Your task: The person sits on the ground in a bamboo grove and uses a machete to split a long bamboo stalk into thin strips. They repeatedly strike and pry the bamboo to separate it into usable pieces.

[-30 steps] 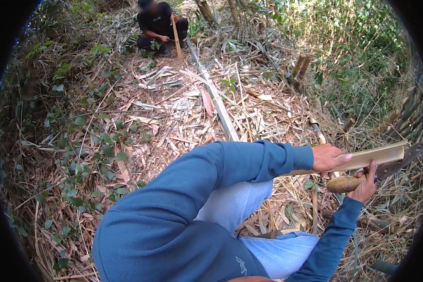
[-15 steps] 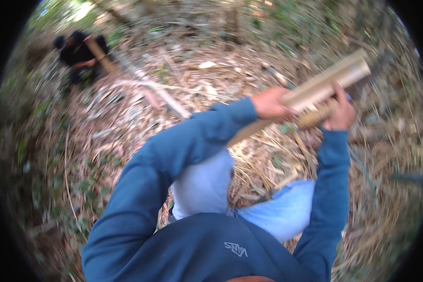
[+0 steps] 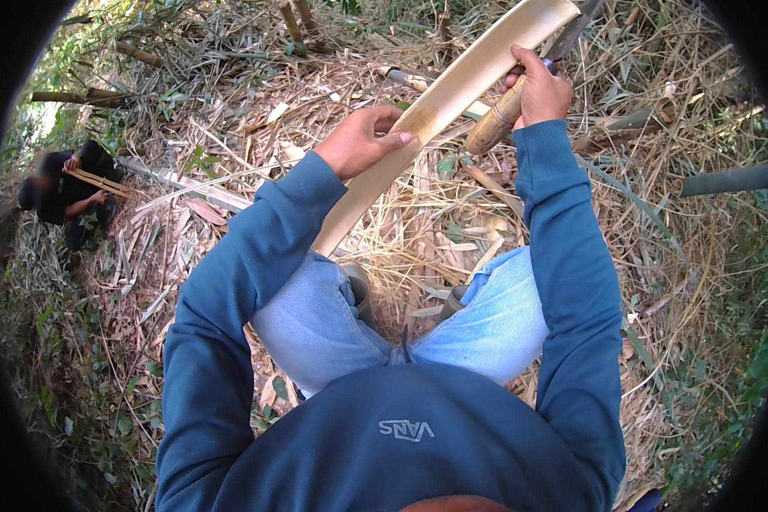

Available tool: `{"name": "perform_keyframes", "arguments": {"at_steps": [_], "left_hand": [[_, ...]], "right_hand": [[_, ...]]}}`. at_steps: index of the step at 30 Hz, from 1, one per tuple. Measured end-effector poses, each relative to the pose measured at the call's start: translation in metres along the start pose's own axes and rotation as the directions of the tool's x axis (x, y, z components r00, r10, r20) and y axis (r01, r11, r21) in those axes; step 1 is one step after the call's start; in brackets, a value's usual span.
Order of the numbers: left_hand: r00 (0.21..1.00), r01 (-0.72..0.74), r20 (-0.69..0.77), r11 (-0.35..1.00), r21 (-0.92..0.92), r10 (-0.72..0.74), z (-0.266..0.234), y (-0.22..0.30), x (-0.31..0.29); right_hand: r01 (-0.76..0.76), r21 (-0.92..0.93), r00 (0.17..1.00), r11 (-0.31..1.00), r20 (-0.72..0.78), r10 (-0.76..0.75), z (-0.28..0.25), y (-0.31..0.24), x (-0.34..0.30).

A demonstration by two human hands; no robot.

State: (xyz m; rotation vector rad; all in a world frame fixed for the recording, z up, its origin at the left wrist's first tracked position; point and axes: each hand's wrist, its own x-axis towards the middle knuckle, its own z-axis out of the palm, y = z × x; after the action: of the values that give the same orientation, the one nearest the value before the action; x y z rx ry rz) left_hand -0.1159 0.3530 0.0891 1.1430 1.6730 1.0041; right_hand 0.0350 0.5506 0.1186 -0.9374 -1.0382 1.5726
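Observation:
A long split length of bamboo (image 3: 456, 85), its pale hollow inner face showing, slants from beside my left knee up to the far right. My left hand (image 3: 360, 143) is closed around its middle, thumb on the inner face. My right hand (image 3: 544, 92) grips a machete (image 3: 495, 121) at its thick, light-brown handle. The machete's dark blade (image 3: 574, 36) points away, partly hidden behind the bamboo's far end. My right thumb rests against the edge of the bamboo.
Dry leaves and bamboo litter (image 3: 410, 226) cover the ground between my knees. A person in dark clothing (image 3: 75, 188) works with strips at the left. Cut bamboo stumps (image 3: 294, 24) stand at the back, and a green bamboo pole (image 3: 730, 180) lies far right.
The bamboo and both hands have moved away from my body and to the left. The bamboo has tilted more steeply, and its hollow face shows more. Both hands keep their hold.

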Motion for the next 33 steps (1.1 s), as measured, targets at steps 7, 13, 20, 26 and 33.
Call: {"name": "perform_keyframes", "arguments": {"at_steps": [7,13,20,26,33], "left_hand": [[0.996,0.09,-0.038,0.981,0.171,-0.085,-0.012,-0.019,0.001],[0.996,0.066,-0.072,0.976,0.207,-0.052,-0.014,-0.007,0.002],[0.909,-0.209,-0.288,0.926,0.314,0.302,0.002,0.029,0.005],[0.951,0.0,-0.279,0.903,0.43,0.133,0.002,0.041,-0.003],[0.931,0.038,-0.365,0.992,0.119,0.008,-0.017,0.008,-0.01]], "right_hand": [[-0.049,-0.024,0.999,0.998,-0.021,0.049,-0.003,-0.003,0.009],[-0.007,0.06,0.998,0.998,-0.062,0.011,-0.001,-0.009,0.004],[0.092,-0.009,0.988,0.996,0.123,-0.09,0.025,-0.007,-0.042],[0.236,-0.234,0.946,0.943,0.278,-0.168,0.032,0.008,-0.068],[0.364,-0.287,0.815,0.886,0.558,-0.154,0.028,0.015,-0.069]]}}
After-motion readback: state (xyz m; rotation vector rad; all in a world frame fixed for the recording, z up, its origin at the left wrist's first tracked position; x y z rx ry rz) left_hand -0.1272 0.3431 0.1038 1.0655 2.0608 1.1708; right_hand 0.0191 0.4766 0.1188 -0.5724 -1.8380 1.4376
